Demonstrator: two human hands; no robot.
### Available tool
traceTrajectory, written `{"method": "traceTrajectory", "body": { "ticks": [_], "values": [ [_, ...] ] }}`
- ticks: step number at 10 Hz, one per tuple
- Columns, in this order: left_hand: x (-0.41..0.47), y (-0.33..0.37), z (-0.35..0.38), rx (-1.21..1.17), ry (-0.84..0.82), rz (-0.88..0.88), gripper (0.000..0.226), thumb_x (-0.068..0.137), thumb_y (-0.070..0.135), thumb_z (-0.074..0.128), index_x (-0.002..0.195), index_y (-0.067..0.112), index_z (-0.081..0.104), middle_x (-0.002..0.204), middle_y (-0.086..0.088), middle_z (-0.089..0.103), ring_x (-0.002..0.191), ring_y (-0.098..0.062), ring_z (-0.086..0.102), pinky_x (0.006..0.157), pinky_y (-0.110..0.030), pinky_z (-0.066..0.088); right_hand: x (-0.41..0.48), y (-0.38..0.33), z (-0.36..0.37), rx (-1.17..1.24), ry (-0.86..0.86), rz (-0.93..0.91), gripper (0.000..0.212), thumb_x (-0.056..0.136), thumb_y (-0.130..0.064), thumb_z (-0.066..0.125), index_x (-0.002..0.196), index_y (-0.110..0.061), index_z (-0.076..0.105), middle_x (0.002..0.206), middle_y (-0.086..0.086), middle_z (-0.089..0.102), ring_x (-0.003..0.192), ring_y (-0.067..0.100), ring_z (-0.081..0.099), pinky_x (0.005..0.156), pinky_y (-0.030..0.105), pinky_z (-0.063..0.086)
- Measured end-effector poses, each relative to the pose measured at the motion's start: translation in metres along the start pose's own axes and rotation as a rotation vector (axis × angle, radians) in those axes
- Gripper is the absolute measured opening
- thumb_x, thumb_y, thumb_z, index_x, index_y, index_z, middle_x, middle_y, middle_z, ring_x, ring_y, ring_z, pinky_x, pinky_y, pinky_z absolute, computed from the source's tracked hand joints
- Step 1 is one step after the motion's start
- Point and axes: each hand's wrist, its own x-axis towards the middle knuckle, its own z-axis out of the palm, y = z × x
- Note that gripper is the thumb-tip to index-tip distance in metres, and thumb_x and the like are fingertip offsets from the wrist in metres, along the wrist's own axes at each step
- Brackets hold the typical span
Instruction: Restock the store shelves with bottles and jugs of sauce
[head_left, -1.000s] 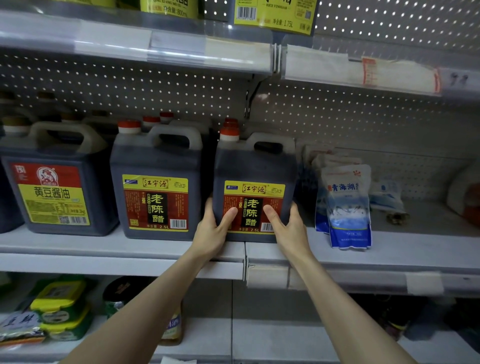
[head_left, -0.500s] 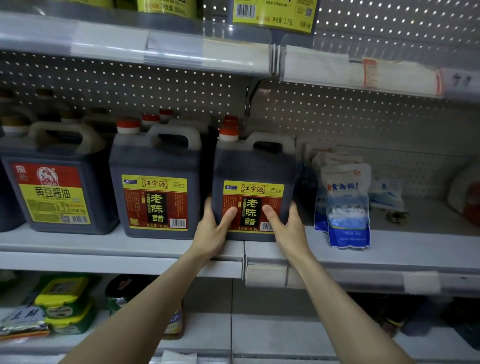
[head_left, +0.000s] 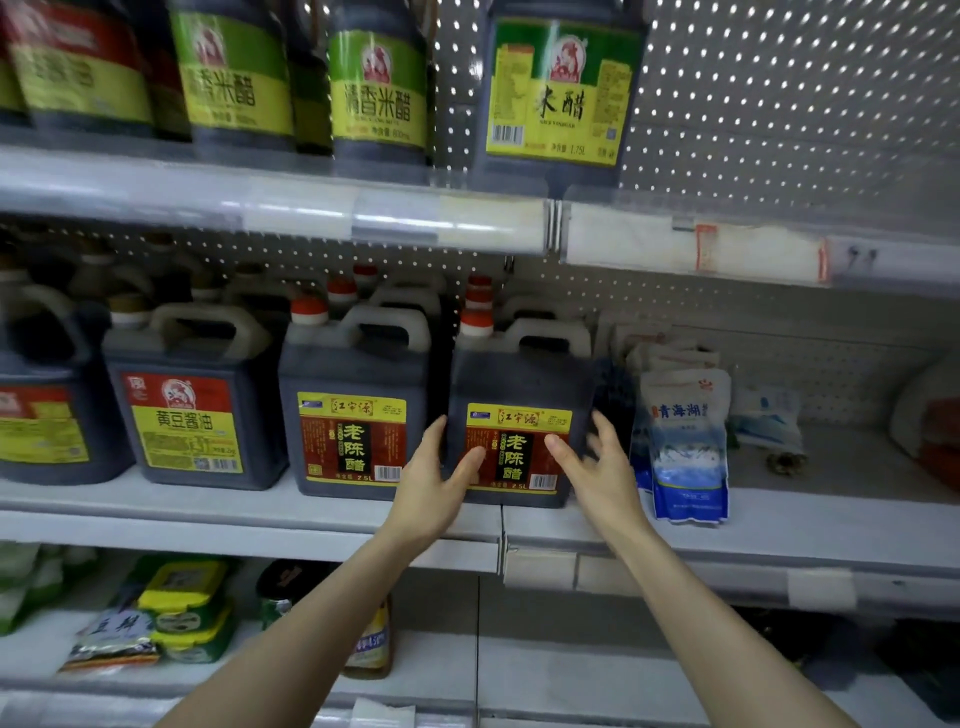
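Fingers (head_left: 435, 434) of my left hand (head_left: 431, 483) lie straight against the left flank of the dark plastic handled jug (head_left: 519, 374), upright on the grey shelf (head_left: 805, 530). Right hand (head_left: 602, 478) spread, blurred, at its right flank.

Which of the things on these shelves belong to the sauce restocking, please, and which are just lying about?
Job: left hand, right hand, vinegar jug between them, matching jug beside it, soy sauce jug.
Lying about: blue-and-white bags, yellow-lidded tubs below.
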Motion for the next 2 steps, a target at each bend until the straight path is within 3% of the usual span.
{"method": "traceTrajectory", "body": {
  "ticks": [2],
  "values": [
    [-0.015, 0.046, -0.05, 0.082, 0.06, 0.092, 0.055, 0.091, 0.032, 0.062, 0.14, 0.015, 0.042, 0.132, 0.001, 0.054, 0.121, -0.01, 0.049, 0.099, -0.026, 0.042, -0.022, -0.06, 0.0, -0.077, 0.064, -0.073, 0.073, 0.09, -0.029, 0.065, 0.151, -0.022, 0.026, 0.154, 0.007, 0.034, 0.137, 0.024, 0.039, 0.106, 0.038, 0.038]
  ]
}}
